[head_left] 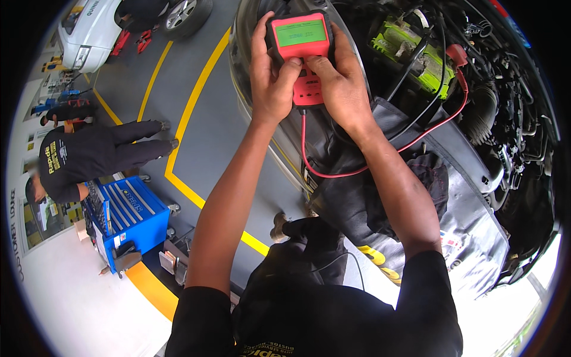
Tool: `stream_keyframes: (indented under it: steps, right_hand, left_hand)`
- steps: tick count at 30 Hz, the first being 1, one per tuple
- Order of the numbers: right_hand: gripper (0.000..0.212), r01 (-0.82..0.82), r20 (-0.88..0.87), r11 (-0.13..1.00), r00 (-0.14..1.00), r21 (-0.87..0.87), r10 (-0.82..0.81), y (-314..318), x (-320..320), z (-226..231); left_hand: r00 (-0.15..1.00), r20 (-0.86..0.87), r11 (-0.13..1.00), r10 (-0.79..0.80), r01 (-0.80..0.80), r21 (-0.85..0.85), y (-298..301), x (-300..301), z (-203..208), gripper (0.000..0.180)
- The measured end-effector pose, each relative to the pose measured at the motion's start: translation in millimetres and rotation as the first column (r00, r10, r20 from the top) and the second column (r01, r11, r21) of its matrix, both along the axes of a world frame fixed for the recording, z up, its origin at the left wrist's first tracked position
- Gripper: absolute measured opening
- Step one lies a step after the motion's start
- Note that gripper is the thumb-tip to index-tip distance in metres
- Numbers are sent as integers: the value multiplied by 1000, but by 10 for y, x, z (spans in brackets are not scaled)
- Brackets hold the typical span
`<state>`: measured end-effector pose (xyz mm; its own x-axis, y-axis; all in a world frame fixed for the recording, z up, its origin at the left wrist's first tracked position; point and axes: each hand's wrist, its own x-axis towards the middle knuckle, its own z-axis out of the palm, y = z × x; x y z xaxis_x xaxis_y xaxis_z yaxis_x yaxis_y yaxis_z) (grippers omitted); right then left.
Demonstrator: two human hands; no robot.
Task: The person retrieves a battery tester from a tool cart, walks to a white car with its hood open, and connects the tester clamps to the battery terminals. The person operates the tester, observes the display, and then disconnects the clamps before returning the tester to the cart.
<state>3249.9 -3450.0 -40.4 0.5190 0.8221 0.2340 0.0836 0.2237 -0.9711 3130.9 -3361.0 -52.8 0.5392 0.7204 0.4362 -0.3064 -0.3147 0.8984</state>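
A red handheld battery tester (309, 83) with a lit green screen is held between both hands above the car's front fender. My left hand (270, 89) wraps its left side, thumb on the keypad. My right hand (342, 83) grips the right side, its thumb also resting on the buttons. From the tester's lower end a red cable (357, 174) loops right and up to a red clamp (457, 55) beside the yellow-green car battery (416, 56). A black cable (410, 122) also runs toward the battery. Where each clamp bites is hard to make out.
A dark fender cover (470, 250) drapes over the car's edge beside the open engine bay (523, 113). At left, a person (83, 154) in dark clothes leans over a blue tool cart (137, 211). A white car (98, 30) and a loose wheel (187, 15) are farther off.
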Motion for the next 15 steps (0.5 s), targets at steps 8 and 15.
stream_keyframes:
  steps: [8,15]
  right_hand:
    - [73,18,24,1000,1000,-7,-18,13,-4,-38]
    - [72,12,15,1000,1000,12,-12,8,-5,-33]
  left_hand:
    - [1000,-7,1000,-2,2,-16,-6,-4,7,82]
    - [1000,-1,1000,-6,6,-1,2,0,-9,82]
